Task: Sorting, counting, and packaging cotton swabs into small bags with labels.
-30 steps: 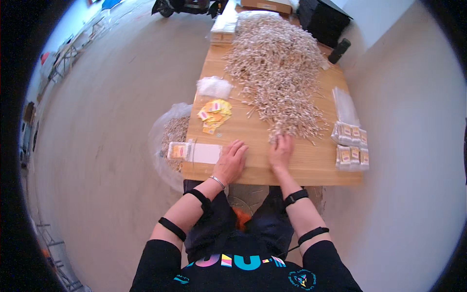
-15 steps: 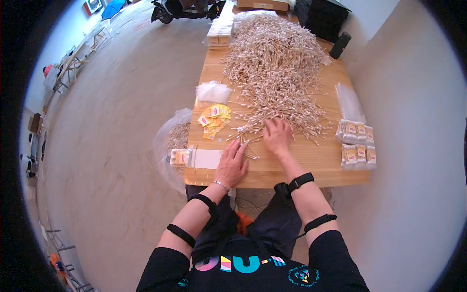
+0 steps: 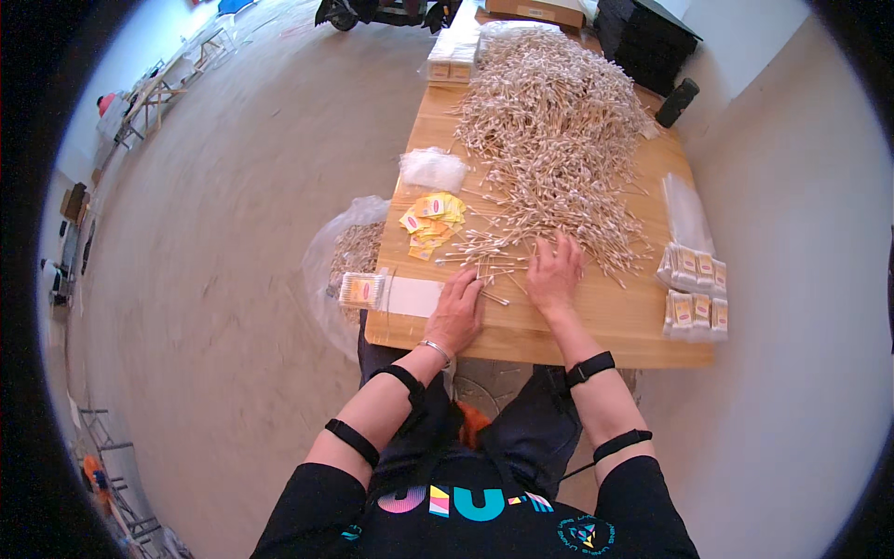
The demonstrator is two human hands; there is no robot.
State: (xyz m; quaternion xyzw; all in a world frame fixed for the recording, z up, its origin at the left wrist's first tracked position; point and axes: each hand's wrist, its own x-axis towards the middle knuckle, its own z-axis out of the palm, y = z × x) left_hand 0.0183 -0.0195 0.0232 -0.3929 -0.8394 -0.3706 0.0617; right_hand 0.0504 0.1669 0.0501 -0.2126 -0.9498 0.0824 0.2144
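This place looks like a simple workshop in a garage-like room. Counted from the middle of the view, a very large heap of cotton swabs (image 3: pixel 559 140) lies at one o'clock on a wooden bench (image 3: pixel 615 321), and filled clear packets (image 3: pixel 692 270) lie in rows at three o'clock. The wide, plain floor (image 3: pixel 251 214), a second bench (image 3: pixel 160 86) at ten o'clock and a scooter (image 3: pixel 386 11) near twelve o'clock also show it.

On the table (image 3: pixel 643 326), cards (image 3: pixel 434 222) lie left of the swab heap (image 3: pixel 554 130), packs (image 3: pixel 684 312) to its right.
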